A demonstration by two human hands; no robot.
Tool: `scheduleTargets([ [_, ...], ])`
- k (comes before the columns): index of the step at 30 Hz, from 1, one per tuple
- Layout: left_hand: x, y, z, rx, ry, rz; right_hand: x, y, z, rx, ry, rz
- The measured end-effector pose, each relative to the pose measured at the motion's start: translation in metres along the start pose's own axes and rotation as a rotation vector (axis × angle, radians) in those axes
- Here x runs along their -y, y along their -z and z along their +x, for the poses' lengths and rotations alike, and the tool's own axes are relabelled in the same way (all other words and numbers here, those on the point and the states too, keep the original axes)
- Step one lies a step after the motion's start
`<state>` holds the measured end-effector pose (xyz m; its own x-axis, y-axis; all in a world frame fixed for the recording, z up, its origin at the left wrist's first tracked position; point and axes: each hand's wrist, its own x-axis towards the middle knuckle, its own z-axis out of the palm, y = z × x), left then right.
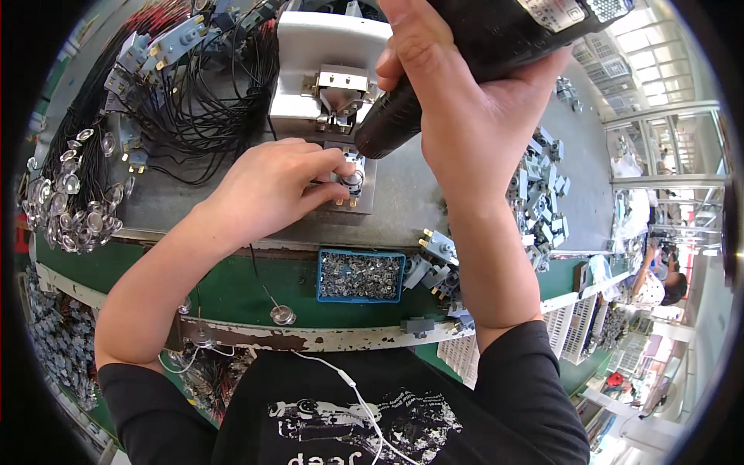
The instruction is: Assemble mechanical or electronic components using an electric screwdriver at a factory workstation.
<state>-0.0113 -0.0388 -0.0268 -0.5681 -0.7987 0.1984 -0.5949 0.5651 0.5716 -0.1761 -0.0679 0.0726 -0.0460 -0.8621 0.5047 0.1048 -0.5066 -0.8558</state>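
Note:
My left hand (pixel 267 178) reaches across from the left, its thumb and fingers closed around a small grey switch-like part (pixel 353 177) with brass terminals. That part rests on a flat metal plate (pixel 363 206) in front of a silver metal jig (pixel 298 50). My right hand (pixel 488 116) is wrapped around a thick black power screwdriver (pixel 395 120), held tilted. Its lower end points down and left, just above and beside the part. The bit itself is not visible.
Left lie bundled black wires (pixel 225 116) with grey switch bodies (pixel 178 43) and round metal discs (pixel 70 205). A blue tray (pixel 319 277) of small metal pieces stands near the table edge. Loose grey switch parts (pixel 546 194) cover the right side. Another person (pixel 655 287) is far right.

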Motion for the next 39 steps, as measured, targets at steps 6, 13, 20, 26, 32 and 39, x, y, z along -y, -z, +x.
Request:
scheduleTargets([
  [6,-0.003,0.002,0.001,0.002,-0.004,-0.008,-0.011,-0.001,-0.006,0.000,-0.024,0.059],
  [13,0.000,0.000,0.002,-0.073,-0.039,-0.048,-0.011,0.000,0.000,0.095,-0.138,-0.003],
  [20,0.001,-0.003,0.002,-0.066,-0.057,-0.023,-0.056,0.007,0.042,0.416,1.021,0.182],
  [26,-0.001,-0.007,-0.001,-0.065,-0.043,-0.063,-0.066,0.007,0.034,0.350,0.881,0.334],
  [32,0.004,-0.016,-0.004,-0.167,-0.065,-0.083,-0.030,-0.011,0.026,0.342,0.583,0.014],
  [39,-0.040,-0.018,-0.010,-0.130,-0.301,0.239,-0.010,0.049,-0.010,0.070,0.086,-0.043],
])
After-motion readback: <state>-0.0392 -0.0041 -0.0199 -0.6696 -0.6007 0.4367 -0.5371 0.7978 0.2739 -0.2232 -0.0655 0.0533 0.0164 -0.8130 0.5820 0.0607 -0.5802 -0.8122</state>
